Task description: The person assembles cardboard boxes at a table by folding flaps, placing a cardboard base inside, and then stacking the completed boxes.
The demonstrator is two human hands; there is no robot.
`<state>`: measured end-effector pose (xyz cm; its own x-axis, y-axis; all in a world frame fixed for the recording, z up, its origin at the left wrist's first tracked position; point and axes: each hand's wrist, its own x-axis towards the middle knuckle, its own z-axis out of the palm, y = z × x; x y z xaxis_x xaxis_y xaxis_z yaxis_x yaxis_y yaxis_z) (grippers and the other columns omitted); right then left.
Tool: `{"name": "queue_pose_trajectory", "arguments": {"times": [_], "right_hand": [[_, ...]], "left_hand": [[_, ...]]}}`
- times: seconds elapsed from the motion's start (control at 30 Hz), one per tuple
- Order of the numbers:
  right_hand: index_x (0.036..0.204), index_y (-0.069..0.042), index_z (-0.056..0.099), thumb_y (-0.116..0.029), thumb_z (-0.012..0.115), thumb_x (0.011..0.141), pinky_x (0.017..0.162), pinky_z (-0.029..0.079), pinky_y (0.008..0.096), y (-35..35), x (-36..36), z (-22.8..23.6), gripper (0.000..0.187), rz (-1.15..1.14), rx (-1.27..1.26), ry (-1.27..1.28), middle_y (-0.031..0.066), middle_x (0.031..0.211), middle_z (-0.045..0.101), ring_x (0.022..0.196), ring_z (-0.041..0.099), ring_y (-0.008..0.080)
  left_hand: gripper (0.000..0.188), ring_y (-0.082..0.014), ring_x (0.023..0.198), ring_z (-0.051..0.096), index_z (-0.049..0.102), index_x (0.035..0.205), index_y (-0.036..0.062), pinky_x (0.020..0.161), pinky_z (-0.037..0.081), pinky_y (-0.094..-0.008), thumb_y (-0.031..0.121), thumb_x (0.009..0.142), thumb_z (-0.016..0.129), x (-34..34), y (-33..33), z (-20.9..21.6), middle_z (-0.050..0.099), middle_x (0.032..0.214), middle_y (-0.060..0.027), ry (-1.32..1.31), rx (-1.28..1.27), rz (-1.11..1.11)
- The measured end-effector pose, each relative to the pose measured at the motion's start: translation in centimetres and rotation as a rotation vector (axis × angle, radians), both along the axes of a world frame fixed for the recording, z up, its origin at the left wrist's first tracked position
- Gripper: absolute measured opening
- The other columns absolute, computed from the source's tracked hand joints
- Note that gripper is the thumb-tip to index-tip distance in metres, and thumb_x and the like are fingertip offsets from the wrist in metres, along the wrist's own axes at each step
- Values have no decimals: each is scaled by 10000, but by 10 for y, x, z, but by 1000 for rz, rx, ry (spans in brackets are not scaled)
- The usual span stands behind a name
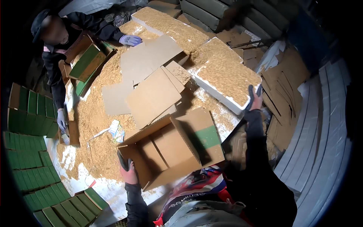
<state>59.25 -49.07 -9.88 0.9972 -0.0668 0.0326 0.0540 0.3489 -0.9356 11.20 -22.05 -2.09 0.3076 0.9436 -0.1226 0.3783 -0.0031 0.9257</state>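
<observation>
Left hand, carton against its right

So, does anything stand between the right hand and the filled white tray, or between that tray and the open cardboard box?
Nothing visible separates the right hand from the white tray; it is at the tray's corner. Between tray and cardboard box, the box's outward-folded flap with a green band sticks out toward the tray.
</observation>
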Motion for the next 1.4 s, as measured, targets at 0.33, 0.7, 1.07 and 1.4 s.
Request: {"name": "queue_pose_trajectory", "arguments": {"times": [0.33, 0.7, 1.07, 1.4], "right_hand": [[1183, -17, 480, -197, 449, 861, 936, 358, 280, 80, -166, 126, 371, 1132, 538, 397, 78, 1177, 515, 1068, 492, 183], [1057, 20, 496, -70, 520, 838, 703, 438, 233, 97, -178, 94, 238, 1010, -213, 271, 39, 940, 557, 803, 551, 114], [1090, 52, 496, -208, 613, 763, 790, 430, 314, 202, -137, 129, 433, 645, -914, -643, 184, 1016, 568, 897, 556, 240], [702, -133, 530, -276, 578, 833, 377, 369, 211, 267, 40, -37, 200, 667, -286, 763, -38, 572, 497, 453, 458, 91]], "left_hand": [[541, -299, 1145, 404, 332, 1275, -12, 953, 322, -337, 224, 826, 522, 74, 56, -23, 431, 1221, -214, 72, 182, -364], [430, -170, 913, 548, 412, 1236, -2, 814, 406, -260, 60, 816, 480, 45, 53, -19, 585, 1037, -141, -156, 48, -286], [415, -277, 864, 582, 472, 1194, 51, 780, 435, -310, 189, 806, 524, 37, 67, -42, 605, 910, -186, -108, -139, -161], [334, -274, 991, 480, 525, 956, 96, 803, 405, -370, 236, 680, 652, -2, 203, -165, 492, 1052, -114, 942, 274, -43]]}}
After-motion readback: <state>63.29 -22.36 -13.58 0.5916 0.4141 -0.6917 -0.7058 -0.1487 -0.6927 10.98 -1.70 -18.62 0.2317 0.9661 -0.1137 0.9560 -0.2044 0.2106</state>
